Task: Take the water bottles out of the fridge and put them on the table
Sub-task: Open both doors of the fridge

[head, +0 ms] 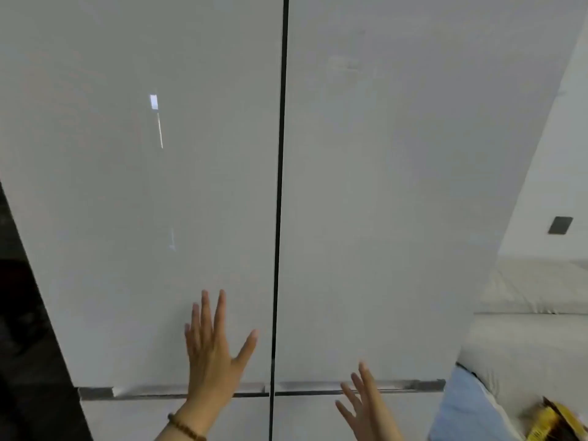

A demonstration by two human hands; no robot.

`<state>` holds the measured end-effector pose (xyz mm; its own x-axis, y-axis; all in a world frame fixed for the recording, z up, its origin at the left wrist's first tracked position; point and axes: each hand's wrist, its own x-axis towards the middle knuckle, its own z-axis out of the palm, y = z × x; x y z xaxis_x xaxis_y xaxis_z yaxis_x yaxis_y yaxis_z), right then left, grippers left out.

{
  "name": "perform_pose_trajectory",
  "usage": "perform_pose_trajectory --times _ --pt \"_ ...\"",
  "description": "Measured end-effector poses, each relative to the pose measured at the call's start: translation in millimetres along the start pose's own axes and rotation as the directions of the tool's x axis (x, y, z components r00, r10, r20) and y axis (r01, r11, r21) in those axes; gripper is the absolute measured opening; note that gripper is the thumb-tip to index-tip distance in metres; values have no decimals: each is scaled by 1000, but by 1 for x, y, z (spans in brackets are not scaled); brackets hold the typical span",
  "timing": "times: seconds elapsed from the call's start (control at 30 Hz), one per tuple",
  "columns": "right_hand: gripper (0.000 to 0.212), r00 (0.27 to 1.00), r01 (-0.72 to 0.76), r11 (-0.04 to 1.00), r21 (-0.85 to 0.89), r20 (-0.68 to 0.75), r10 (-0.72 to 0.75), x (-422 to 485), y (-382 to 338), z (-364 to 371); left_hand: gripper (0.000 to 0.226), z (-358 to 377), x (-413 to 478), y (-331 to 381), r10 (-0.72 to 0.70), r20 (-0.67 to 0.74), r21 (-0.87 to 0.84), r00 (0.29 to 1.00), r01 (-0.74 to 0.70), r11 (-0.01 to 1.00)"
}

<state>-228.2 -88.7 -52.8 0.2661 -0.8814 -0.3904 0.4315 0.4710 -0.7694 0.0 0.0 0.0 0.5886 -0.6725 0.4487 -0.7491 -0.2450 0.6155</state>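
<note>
A tall white fridge fills the view, its left door (143, 202) and right door (397, 202) both closed, with a dark gap (280, 186) between them. My left hand (213, 354) is raised flat with fingers spread in front of the lower part of the left door, a bead bracelet on its wrist. My right hand (366, 405) is lower, fingers apart, in front of the right door near the metal handle strip (397, 387). Both hands hold nothing. No water bottles and no table are visible.
A dark surface (22, 313) borders the fridge on the left. To the right are a white wall with a dark switch plate (560, 225), a cream sofa (534, 297), a light blue cushion (461, 409) and a yellow packet (553, 418).
</note>
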Motion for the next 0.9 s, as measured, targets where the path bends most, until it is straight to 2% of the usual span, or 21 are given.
perform_pose_trajectory --times 0.1,0.2,0.43,0.57,0.67,0.8,0.9 --pt "76 987 -147 986 -82 47 151 24 32 9 91 34 25 7 142 67 230 988 -154 961" --pt "91 971 -222 968 -121 69 231 40 55 18 94 68 34 -5 144 86 334 986 -165 928" --pt "77 968 -212 972 -98 119 223 86 79 41 108 108 51 -22 244 -22 335 970 -223 916" --pt "87 968 -228 973 -43 101 231 99 85 55 110 113 54 -28 290 -60 378 955 -247 892" --pt "90 974 -214 976 -41 62 217 102 90 56 110 112 52 -27 271 -45 396 962 -232 888" --pt "82 980 -192 980 -50 50 195 98 89 52 105 102 48 -18 163 21 447 986 -155 881" --pt "94 976 -206 976 -69 62 210 90 86 50 102 91 43 -11 95 89 440 991 -125 889"
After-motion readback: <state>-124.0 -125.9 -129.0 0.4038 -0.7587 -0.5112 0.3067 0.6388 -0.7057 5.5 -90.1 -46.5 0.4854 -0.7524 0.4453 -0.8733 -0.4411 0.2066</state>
